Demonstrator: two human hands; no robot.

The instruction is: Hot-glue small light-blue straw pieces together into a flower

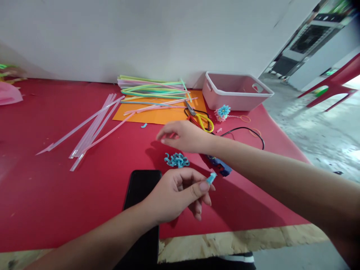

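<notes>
My left hand [180, 195] is closed, pinching a small light-blue straw piece [211, 178] between thumb and forefinger. Above it, my right hand [182, 135] reaches in over the red tabletop, its fingers loosely curved and apart with nothing visible between them. A small heap of curled blue straw pieces [177, 160] lies between the two hands. One loose blue piece [144, 125] rests farther back, left of my right hand. Partly hidden by my right forearm is a dark-blue tool [222, 166], perhaps a glue gun.
Yellow-handled scissors [204, 120] and several coloured straws [154, 90] lie on an orange sheet [152, 117]. Pink straws [94, 125] are at left. A pink basket [230, 95] stands behind a blue-and-pink flower [223, 111]. A black phone [143, 183] lies beneath my left wrist. A black cord [253, 131] curves rightward.
</notes>
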